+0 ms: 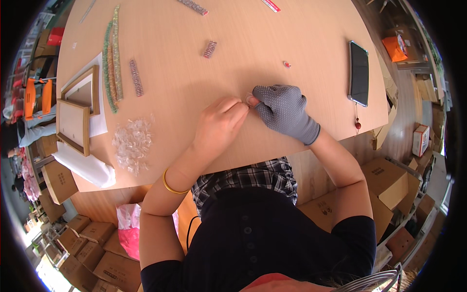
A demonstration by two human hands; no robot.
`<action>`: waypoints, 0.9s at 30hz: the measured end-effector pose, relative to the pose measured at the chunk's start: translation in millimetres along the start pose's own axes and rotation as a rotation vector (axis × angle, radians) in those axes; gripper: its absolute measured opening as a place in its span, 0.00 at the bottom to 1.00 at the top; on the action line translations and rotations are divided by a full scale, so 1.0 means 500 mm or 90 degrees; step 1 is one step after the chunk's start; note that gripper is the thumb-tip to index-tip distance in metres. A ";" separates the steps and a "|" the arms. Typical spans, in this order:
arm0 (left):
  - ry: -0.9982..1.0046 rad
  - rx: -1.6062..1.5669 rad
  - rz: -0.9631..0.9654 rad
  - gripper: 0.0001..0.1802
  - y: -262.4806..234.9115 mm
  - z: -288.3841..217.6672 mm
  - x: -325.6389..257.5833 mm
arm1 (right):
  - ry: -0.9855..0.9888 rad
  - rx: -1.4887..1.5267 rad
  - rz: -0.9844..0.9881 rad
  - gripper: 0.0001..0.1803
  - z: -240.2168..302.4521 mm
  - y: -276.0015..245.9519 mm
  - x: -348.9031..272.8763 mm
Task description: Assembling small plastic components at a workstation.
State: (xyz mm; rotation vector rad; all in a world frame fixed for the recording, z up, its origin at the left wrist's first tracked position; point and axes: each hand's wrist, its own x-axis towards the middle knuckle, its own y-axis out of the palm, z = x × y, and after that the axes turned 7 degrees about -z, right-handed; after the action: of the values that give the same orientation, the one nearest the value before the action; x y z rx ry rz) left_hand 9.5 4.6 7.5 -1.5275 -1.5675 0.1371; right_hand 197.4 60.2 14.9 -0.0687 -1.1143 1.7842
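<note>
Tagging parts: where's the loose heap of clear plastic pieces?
Head view: the heap lies on the pale wooden table, left side, near edge, between the nearer brown wooden frame and the bare left hand.

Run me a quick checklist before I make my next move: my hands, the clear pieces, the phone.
1. Fingertips of the left hand and right hand brought together: ok.
2. Both hands gloved: not ok; only the right wears a grey glove.
3. Small item between the fingertips properly gripped: cannot tell.
4. Pile of clear pieces on the table: ok.
5. Phone apart from both hands: ok.
</note>
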 end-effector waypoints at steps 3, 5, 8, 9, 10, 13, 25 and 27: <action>-0.008 -0.012 -0.001 0.05 0.002 0.001 -0.001 | 0.075 0.031 -0.038 0.08 0.002 0.004 -0.004; -0.015 -0.011 -0.003 0.06 0.002 0.001 -0.002 | 0.055 0.013 -0.038 0.07 0.006 0.004 -0.001; -0.012 -0.014 -0.011 0.05 0.005 0.001 -0.001 | 0.029 -0.039 -0.015 0.04 -0.001 0.002 -0.007; -0.002 -0.015 -0.015 0.05 0.004 0.002 0.000 | 0.024 -0.071 0.007 0.06 -0.001 0.001 -0.007; -0.002 -0.015 -0.014 0.05 0.003 0.002 0.000 | 0.024 -0.070 0.007 0.06 0.000 0.001 -0.005; -0.016 -0.005 0.005 0.06 0.000 0.001 0.003 | 0.023 -0.046 -0.001 0.05 0.000 0.000 -0.002; -0.021 0.033 -0.052 0.05 0.005 0.002 0.001 | 0.010 0.120 -0.078 0.06 0.009 -0.003 -0.008; -0.160 -0.022 -0.016 0.07 0.004 0.007 0.002 | 0.006 0.071 -0.140 0.05 -0.001 0.003 -0.011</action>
State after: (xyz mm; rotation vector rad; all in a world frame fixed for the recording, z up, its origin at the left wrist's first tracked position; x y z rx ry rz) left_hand 8.9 7.3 4.8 -1.5642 -1.7929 0.2982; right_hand 199.7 56.2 11.4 0.1095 -0.9748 1.6425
